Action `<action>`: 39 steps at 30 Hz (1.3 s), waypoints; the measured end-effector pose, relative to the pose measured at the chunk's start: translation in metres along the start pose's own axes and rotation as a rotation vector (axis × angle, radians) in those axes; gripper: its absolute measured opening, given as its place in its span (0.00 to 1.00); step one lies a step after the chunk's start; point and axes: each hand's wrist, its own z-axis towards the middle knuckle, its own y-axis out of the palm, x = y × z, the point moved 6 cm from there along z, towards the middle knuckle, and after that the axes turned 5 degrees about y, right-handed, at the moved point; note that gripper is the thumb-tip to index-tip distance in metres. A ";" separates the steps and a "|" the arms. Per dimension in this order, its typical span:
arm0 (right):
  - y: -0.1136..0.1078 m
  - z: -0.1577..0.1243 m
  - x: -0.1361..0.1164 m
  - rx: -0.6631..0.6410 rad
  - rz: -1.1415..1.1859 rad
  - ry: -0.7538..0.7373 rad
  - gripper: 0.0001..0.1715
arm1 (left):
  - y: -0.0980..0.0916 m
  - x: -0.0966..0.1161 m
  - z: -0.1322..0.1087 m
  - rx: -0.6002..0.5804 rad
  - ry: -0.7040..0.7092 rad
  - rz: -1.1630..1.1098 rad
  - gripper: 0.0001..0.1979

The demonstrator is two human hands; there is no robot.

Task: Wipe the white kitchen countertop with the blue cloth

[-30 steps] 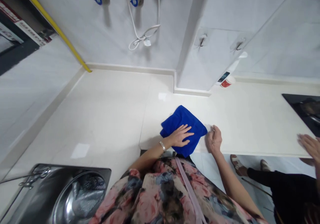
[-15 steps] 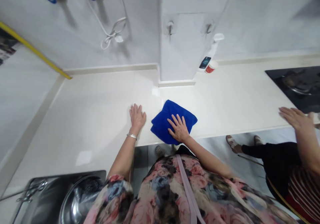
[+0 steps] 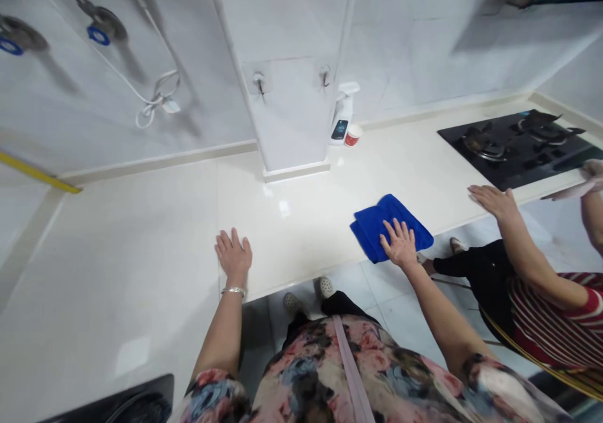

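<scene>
My right hand [image 3: 399,242] lies flat with fingers spread on a folded blue cloth [image 3: 370,225], pressing it to the white countertop [image 3: 301,234] close to the front edge. Part of the cloth under the palm is hidden. To the left, my left hand [image 3: 234,253] rests palm down on the bare counter surface, its fingers apart and a silver bangle [image 3: 234,291] on its wrist. No object is in it.
A co-worker's hand [image 3: 494,202] rests on the counter at the right, near the black gas stove [image 3: 522,143]. Beside the wall pillar [image 3: 287,115] stand a white spray bottle [image 3: 342,118] and a red-and-white paper cup [image 3: 353,135]. A dark sink [image 3: 146,401] shows at the lower left.
My right hand and the blue cloth have moved right along the counter, away from my left hand. The view has turned right, bringing more of the stove and co-worker into sight.
</scene>
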 end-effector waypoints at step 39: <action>0.026 0.147 -0.048 0.131 0.346 0.285 0.48 | -0.018 0.036 -0.076 0.085 -0.136 0.171 0.36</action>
